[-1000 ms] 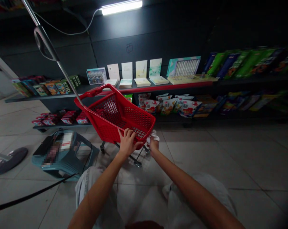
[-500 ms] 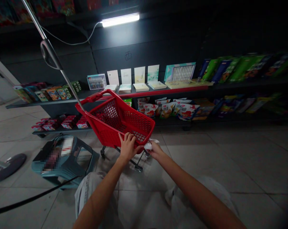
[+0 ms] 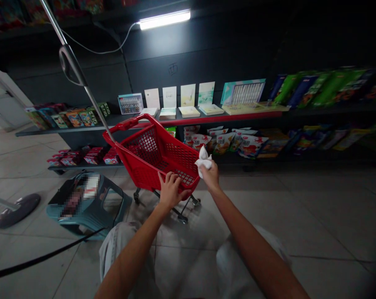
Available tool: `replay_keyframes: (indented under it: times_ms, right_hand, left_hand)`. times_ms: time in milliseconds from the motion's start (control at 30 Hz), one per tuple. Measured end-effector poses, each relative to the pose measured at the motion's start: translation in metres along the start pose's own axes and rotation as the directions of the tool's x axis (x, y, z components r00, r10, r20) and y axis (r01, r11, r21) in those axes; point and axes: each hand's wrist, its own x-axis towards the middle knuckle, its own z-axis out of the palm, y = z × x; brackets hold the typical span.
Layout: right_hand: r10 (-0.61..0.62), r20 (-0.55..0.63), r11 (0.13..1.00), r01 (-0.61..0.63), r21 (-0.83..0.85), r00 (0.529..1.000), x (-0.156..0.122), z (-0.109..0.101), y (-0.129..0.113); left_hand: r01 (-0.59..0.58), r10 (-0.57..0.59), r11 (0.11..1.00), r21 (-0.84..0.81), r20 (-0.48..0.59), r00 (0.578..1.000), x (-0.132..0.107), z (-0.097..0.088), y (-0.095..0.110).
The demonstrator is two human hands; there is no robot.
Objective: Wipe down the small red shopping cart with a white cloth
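Note:
A small red shopping cart [image 3: 150, 155] on wheels stands tilted on the tiled floor in front of me. My left hand [image 3: 170, 191] grips the cart's near rim, fingers curled over the edge. My right hand [image 3: 210, 174] is raised beside the cart's right corner, closed round a crumpled white cloth [image 3: 203, 159] that sticks up above the fingers. A metal pole [image 3: 79, 79] with a grey handle runs up to the left from the cart's red handle. My knees in light trousers show at the bottom.
A teal plastic stool [image 3: 88, 203] stands left of the cart, with a black cable [image 3: 41, 257] running across the floor. A fan base [image 3: 16, 209] lies far left. Dark shelves [image 3: 206, 118] with cards, snack bags and boxes line the wall behind.
My right hand has risen from under the cart's near corner to beside its right rim, carrying the white cloth. My left hand stays on the rim.

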Motion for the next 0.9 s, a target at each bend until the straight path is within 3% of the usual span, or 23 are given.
replay_keyframes:
  times_ms: [67, 133, 200, 300, 400, 533, 633, 800, 900]
  right_hand:
    - [-0.184, 0.137, 0.949, 0.213, -0.234, 0.973, -0.012, -0.005, -0.009]
    - [-0.316, 0.325, 0.83, 0.426, -0.361, 0.891, -0.031, -0.009, -0.021]
    - [-0.376, 0.474, 0.731, 0.569, -0.376, 0.796, -0.055, -0.012, -0.031]
    - [-0.421, 0.574, 0.68, 0.663, -0.314, 0.703, -0.085, -0.016, -0.041]
    - [-0.439, 0.596, 0.688, 0.679, -0.258, 0.672, -0.098, -0.019, -0.044]
    - [-0.447, 0.633, 0.671, 0.705, -0.23, 0.632, -0.089, -0.025, -0.043]
    - [-0.454, 0.612, 0.634, 0.717, -0.289, 0.648, -0.068, -0.033, -0.039]
    - [-0.409, 0.479, 0.666, 0.613, -0.426, 0.777, -0.023, -0.047, -0.023]
    - [-0.395, 0.423, 0.691, 0.567, -0.448, 0.815, -0.007, -0.049, -0.013]
  left_hand:
    - [-0.001, 0.001, 1.0, -0.001, 0.008, 1.0, -0.002, -0.002, -0.002]
    - [0.001, -0.001, 1.0, -0.004, 0.02, 1.0, -0.003, -0.005, -0.004]
    - [0.001, -0.001, 1.0, -0.008, 0.03, 1.0, -0.005, -0.008, -0.006]
    - [0.001, 0.0, 1.0, -0.017, 0.034, 0.999, -0.008, -0.014, -0.007]
    - [0.015, -0.015, 1.0, -0.017, 0.037, 0.999, -0.01, -0.018, -0.004]
    - [0.039, -0.039, 0.999, -0.007, 0.047, 0.998, -0.015, -0.016, 0.006]
    - [0.036, -0.035, 0.999, -0.026, 0.038, 0.999, -0.018, -0.01, 0.012]
    - [0.059, -0.059, 0.99, -0.125, 0.005, 0.998, -0.022, -0.009, 0.014]
    - [0.087, -0.094, 0.98, -0.177, -0.035, 0.995, -0.026, -0.011, 0.012]
